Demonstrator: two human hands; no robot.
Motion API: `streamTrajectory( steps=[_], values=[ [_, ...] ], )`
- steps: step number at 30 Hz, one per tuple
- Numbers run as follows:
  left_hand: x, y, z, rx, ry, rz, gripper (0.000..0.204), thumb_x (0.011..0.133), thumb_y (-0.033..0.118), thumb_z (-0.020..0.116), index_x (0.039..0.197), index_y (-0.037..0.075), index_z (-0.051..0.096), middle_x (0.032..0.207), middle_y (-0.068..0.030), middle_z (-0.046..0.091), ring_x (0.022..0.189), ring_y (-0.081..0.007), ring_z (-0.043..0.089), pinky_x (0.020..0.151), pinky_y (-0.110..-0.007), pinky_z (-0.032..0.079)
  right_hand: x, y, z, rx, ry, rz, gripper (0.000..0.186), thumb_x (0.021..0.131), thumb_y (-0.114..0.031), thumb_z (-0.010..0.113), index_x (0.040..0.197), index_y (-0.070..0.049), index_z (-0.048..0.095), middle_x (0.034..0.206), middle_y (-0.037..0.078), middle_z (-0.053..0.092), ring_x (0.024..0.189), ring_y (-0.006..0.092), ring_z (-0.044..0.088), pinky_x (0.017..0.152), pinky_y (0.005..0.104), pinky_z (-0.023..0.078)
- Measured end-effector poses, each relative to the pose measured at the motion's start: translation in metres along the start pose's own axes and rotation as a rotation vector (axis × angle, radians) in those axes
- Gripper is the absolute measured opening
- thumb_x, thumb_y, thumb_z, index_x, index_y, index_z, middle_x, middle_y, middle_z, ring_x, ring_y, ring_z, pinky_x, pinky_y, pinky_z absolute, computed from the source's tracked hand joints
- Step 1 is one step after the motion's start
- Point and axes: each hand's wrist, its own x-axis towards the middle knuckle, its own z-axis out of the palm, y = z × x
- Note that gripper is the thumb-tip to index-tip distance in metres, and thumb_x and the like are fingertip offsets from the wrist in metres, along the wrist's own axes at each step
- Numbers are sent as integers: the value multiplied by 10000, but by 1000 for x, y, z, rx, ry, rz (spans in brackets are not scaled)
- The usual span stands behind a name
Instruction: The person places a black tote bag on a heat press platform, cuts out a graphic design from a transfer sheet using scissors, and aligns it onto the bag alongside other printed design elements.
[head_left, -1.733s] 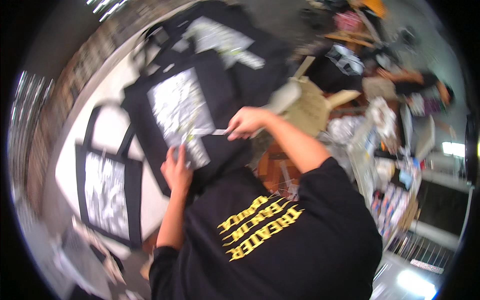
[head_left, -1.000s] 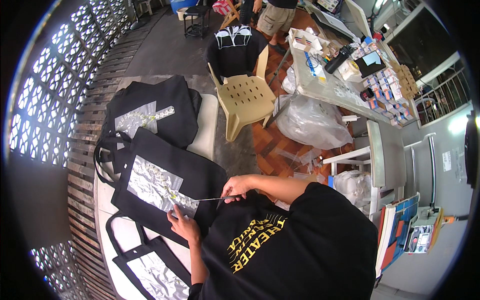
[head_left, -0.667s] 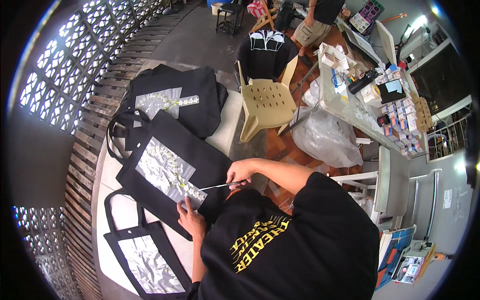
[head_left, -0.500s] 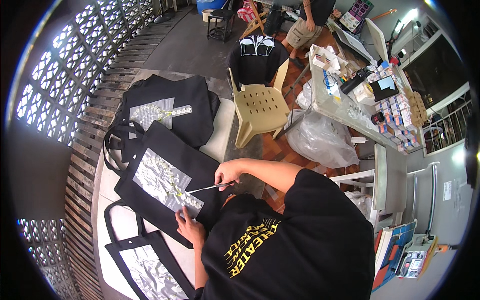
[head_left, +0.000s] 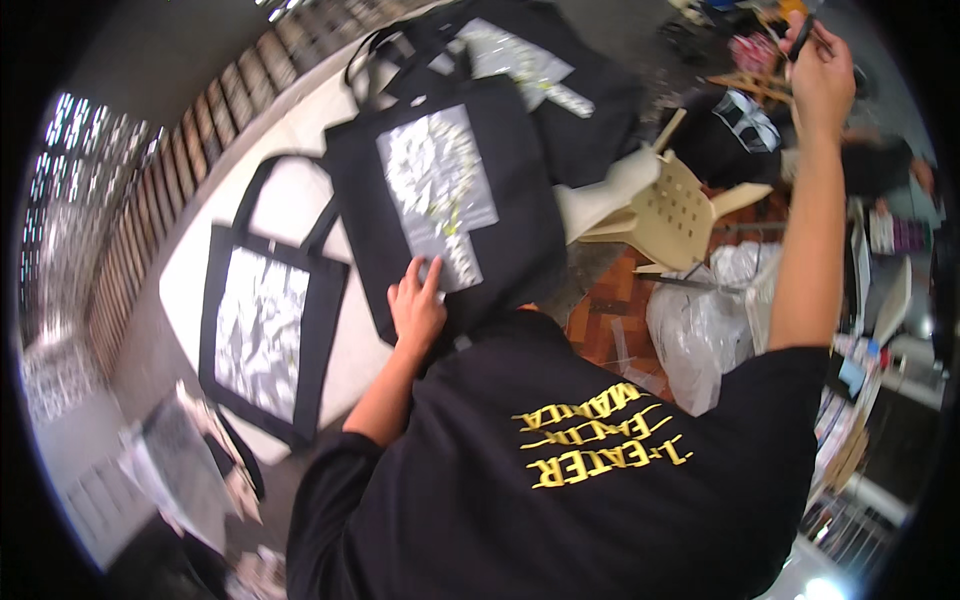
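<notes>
In front of me a black tote bag [head_left: 520,170] lies flat, bearing a shiny clear-grey sheet [head_left: 480,205] with a pale flower design on its front. The fingers of my left hand [head_left: 416,308] are spread and rest at the sheet's lower edge. My right arm is stretched far out to the right. Up there my right hand [head_left: 825,85] is closed on a slim tool with a black handle [head_left: 803,35]; motion blur hides its exact kind. To the left lies a second black tote bag [head_left: 330,320] with a crinkled silvery panel [head_left: 262,325].
More black bags [head_left: 590,120] lie beyond, one with a similar flower sheet, on the pale table [head_left: 185,285]. A beige plastic chair [head_left: 680,195] stands right of the table, near clear plastic wrapping [head_left: 690,330] on the floor. Slatted wood [head_left: 225,120] runs along the left.
My right hand has lifted away from the sheet and swung far up to the right with the tool. My left hand stays at the sheet's lower edge. The view has turned.
</notes>
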Motion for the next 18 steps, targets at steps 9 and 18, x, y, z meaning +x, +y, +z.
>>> streamTrajectory(
  steps=[9,18],
  values=[
    [-6,5,4,56,49,-77,697,733,43,645,1405,212,567,1278,-48,557,898,-226,593,795,-398,408,-247,39,201,-133,-1588,860,215,881,-168,768,1067,-62,746,834,6,740,669,55,630,496,242,453],
    [13,14,-12,147,-148,-177,703,783,70,618,1458,237,514,1450,-141,494,822,-253,637,789,-403,438,-245,70,244,-73,-1695,941,162,899,-218,771,916,-59,741,726,-5,672,612,75,622,459,247,442]
  ],
)
